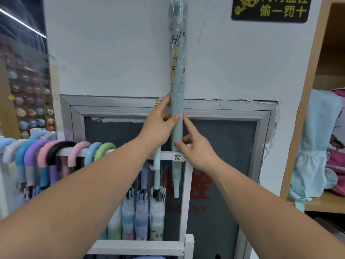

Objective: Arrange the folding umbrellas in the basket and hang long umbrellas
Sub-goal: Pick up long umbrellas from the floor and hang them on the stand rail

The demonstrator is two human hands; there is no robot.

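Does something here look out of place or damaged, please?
Yes. One long pale blue umbrella is not on the white rail: the left hand and right hand hold it upright, while the others hang by their curved handles. The plaster at the upper right corner of the metal frame is chipped.

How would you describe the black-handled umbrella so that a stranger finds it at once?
Find the white rack against the wall and follow its top rail left. Among the curved handles hooked over it, the black handle sits between two pink ones, the only dark one there.
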